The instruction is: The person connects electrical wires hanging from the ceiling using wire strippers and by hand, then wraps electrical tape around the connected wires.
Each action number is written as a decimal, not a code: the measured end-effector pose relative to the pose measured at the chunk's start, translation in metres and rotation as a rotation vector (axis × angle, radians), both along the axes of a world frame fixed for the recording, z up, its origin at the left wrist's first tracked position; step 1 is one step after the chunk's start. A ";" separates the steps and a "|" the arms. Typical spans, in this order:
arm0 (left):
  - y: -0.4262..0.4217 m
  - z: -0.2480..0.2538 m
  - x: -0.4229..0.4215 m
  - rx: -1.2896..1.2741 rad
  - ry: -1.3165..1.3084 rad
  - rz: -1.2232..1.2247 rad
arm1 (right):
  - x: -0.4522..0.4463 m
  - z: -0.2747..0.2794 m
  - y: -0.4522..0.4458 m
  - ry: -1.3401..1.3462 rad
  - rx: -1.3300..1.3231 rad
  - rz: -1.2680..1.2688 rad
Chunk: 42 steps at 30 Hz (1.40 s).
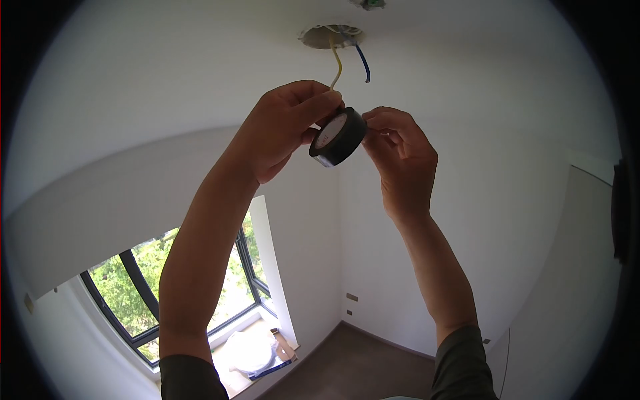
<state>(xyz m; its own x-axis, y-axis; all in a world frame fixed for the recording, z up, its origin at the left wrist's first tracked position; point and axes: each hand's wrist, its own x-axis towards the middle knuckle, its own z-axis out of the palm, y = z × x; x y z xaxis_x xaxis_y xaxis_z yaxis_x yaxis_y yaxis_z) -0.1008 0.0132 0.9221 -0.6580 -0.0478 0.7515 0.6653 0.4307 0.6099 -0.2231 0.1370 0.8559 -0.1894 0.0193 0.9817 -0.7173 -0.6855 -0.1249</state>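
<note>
Overhead, a yellow wire point(339, 65) and a blue wire point(363, 62) hang from a round hole point(315, 39) in the ceiling. My left hand point(288, 123) is closed, thumb and fingers pinched at the lower end of the yellow wire. Just below that pinch hangs a roll of black electrical tape point(347, 141), tilted, its pale label side facing left. My right hand point(405, 150) is closed too, fingertips against the roll's right edge. Apart from both hands, the blue wire hangs free with a cut end. The yellow wire's tip is hidden behind my left fingers.
A second small opening point(370, 4) shows at the top edge. Down left is a dark-framed window point(131, 267) with a sill holding a white plastic-wrapped thing point(250, 352). Wall sockets point(352, 297) sit low near the corner, above a brown floor point(360, 363).
</note>
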 end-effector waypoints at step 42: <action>-0.004 -0.025 -0.016 0.087 0.081 0.003 | 0.005 0.055 0.055 0.147 0.881 -0.244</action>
